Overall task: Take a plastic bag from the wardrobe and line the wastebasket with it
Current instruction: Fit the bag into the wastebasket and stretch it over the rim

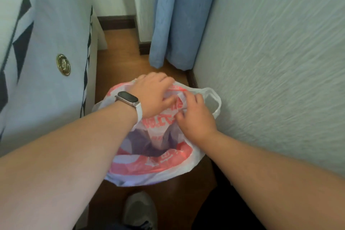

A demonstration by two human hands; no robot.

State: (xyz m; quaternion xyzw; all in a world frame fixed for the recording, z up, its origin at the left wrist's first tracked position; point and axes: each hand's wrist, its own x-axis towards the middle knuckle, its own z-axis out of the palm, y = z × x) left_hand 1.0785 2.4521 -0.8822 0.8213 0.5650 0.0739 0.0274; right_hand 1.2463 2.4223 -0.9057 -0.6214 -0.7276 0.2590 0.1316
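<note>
— Where is the bag sitting right now?

— I'm looking down at the plastic bag, white with red print, spread open on the wooden floor. It is lying just beside the textured wall, with the patterned cabinet on its other side. I cannot tell whether a wastebasket is under the bag; the plastic is hiding whatever is below it.

— What are my hands doing?

— My left hand is reaching over the bag's far edge, fingers curled down and pinching the plastic there. A pale wristband with a dark screen is sitting on that wrist. My right hand is closing on the bag's crumpled middle fold, fingertips pressed into it, right next to the left hand. Both are gripping the bag, not each other.

— Anything else around the bag?

— One of the bag's handle loops is standing open on the wall side of the bag. Beyond the bag, a blue curtain is hanging down to the floor against the wall. On the near side of the bag, a grey shoe is showing on the floor. A round brass knob is sticking out of the cabinet, well apart from the bag.
</note>
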